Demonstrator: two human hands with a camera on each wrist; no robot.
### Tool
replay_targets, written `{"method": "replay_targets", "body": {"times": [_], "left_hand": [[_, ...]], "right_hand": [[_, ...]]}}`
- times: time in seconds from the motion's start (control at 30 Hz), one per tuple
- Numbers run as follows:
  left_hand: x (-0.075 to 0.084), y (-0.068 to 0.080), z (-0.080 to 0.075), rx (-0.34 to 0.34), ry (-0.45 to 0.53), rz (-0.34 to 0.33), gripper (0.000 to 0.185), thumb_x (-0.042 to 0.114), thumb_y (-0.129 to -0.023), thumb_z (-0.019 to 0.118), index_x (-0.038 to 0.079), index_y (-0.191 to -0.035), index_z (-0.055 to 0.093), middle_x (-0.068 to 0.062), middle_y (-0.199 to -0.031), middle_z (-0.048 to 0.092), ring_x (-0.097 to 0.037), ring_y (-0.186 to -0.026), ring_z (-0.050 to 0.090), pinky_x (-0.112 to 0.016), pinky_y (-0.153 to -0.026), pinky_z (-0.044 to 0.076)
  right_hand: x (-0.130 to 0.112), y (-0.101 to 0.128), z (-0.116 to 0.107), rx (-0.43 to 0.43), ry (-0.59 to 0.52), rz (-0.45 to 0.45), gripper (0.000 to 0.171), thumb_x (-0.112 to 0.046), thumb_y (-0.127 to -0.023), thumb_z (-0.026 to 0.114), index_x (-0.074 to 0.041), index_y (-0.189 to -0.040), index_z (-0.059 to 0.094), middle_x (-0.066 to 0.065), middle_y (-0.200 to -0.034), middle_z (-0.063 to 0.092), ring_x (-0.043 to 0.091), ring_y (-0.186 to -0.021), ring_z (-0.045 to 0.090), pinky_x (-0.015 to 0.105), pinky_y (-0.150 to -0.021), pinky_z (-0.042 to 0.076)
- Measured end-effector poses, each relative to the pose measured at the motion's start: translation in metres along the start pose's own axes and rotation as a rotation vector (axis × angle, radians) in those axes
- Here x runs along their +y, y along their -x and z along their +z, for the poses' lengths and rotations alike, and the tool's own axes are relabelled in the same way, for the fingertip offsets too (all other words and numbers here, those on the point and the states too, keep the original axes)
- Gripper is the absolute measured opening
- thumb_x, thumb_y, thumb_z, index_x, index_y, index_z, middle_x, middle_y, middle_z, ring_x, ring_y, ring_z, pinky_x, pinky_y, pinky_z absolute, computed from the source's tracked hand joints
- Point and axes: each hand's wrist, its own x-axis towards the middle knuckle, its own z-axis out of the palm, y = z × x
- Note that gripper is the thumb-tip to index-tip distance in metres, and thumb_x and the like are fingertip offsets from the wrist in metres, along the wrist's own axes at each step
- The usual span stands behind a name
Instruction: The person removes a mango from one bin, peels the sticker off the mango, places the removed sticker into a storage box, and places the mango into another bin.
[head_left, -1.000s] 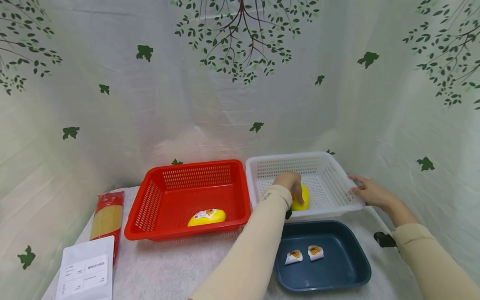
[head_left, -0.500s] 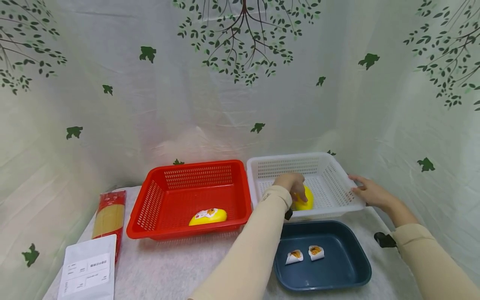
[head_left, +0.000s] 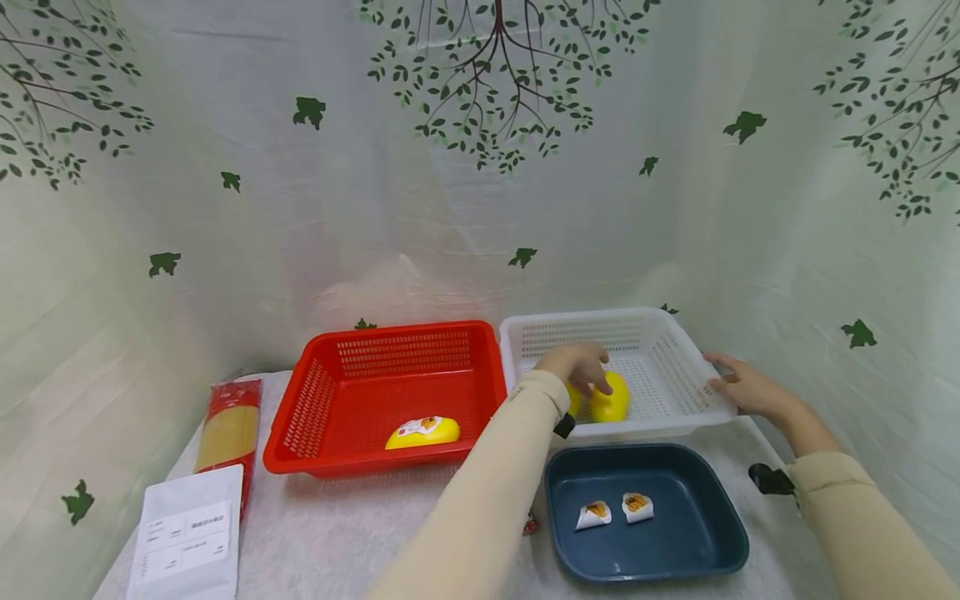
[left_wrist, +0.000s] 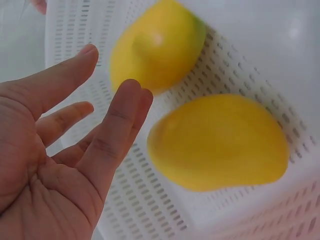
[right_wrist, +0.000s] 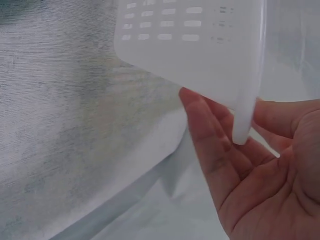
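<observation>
My left fingers (left_wrist: 120,120) are spreading loose and straight inside the white basket (head_left: 678,354), holding nothing, hovering just beside the two yellow mangoes (left_wrist: 220,142) lying on its perforated floor. The nearer mango is sitting close to the basket's near wall, the other (left_wrist: 155,45) just behind it, farther in. My right fingers (right_wrist: 210,135) are curling under the basket's right rim and my thumb is bearing on its outer wall, so I judge I am steadying it so it is not sliding on the bench (head_left: 360,533). The red basket (head_left: 315,400) is crowding the left side and the blue tray (head_left: 720,533) the near side; open room is lying above and to the far right.
</observation>
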Motion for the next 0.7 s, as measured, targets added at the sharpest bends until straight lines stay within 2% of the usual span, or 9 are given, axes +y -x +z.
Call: {"method": "replay_targets", "body": {"times": [0.13, 0.33, 0.47, 0.57, 0.7], "left_hand": [[-0.005, 0.009, -0.006, 0.017, 0.013, 0.046, 0.067, 0.022, -0.098, 0.08, 0.017, -0.159, 0.051, -0.011, -0.162, 0.053, -0.02, -0.101, 0.079, -0.046, -0.12, 0.05], [-0.017, 0.036, -0.021, 0.045, -0.015, 0.136, 0.062, 0.021, -0.102, 0.075, 0.014, -0.159, 0.051, -0.015, -0.164, 0.05, -0.022, -0.102, 0.077, -0.035, -0.102, 0.062], [-0.026, 0.051, -0.027, 0.08, -0.012, 0.179, 0.06, 0.022, -0.103, 0.074, 0.014, -0.158, 0.051, -0.016, -0.16, 0.053, -0.023, -0.102, 0.076, -0.034, -0.1, 0.063], [-0.034, 0.059, -0.03, 0.09, 0.006, 0.218, 0.06, 0.02, -0.103, 0.073, 0.012, -0.158, 0.051, -0.018, -0.158, 0.054, -0.025, -0.102, 0.075, -0.034, -0.097, 0.064], [-0.045, 0.066, -0.032, 0.098, 0.038, 0.25, 0.059, 0.019, -0.103, 0.074, 0.011, -0.157, 0.052, -0.019, -0.15, 0.059, -0.024, -0.101, 0.074, -0.033, -0.095, 0.064]], "right_hand": [[-0.001, 0.003, -0.002, 0.022, 0.054, 0.001, 0.061, -0.014, -0.115, 0.044, 0.014, -0.162, 0.016, 0.052, -0.139, 0.05, 0.037, -0.105, 0.072, 0.043, -0.08, 0.064], [0.001, 0.003, -0.003, 0.039, 0.126, -0.025, 0.064, -0.021, -0.115, 0.05, 0.014, -0.16, 0.022, 0.05, -0.136, 0.054, 0.04, -0.105, 0.072, 0.046, -0.081, 0.064], [-0.003, 0.005, -0.004, 0.06, 0.173, -0.05, 0.064, -0.023, -0.114, 0.052, 0.015, -0.159, 0.025, 0.049, -0.133, 0.056, 0.043, -0.105, 0.07, 0.048, -0.081, 0.063], [-0.007, 0.007, -0.004, 0.074, 0.198, -0.068, 0.065, -0.025, -0.114, 0.052, 0.015, -0.158, 0.027, 0.049, -0.134, 0.055, 0.048, -0.106, 0.07, 0.051, -0.082, 0.062], [-0.008, 0.008, -0.002, 0.086, 0.221, -0.083, 0.066, -0.027, -0.114, 0.053, 0.014, -0.158, 0.028, 0.051, -0.139, 0.05, 0.06, -0.117, 0.062, 0.06, -0.088, 0.059]]}}
